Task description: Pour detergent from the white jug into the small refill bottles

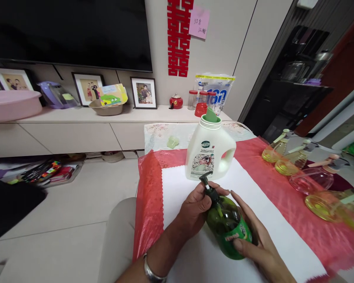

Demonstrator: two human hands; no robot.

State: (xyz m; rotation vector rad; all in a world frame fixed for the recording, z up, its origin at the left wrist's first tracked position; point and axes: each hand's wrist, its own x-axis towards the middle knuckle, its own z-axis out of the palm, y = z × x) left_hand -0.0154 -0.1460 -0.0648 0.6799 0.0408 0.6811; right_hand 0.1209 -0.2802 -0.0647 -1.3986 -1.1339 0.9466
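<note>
A green see-through pump bottle (224, 228) with a black pump head and a green label is tilted over the white sheet. My left hand (196, 206) is closed around its black collar, just under the nozzle. Around the bottle's body wraps my right hand (258, 239), its thumb on the label. Just behind them stands a large white detergent jug (199, 147), upright, with a handle on its right. Its mouth is uncapped and shows a green pouring spout (211, 114). A pale green piece (172, 142), perhaps the cap, lies on the cloth left of the jug.
Along the right of the red table cover (149, 204) lie several spray or pump bottles (312, 179) with yellow or pink contents. Behind the table, a ledge (85, 118) holds photo frames, a red pot (176, 102), jars and a basket (107, 108). A television (67, 31) hangs above.
</note>
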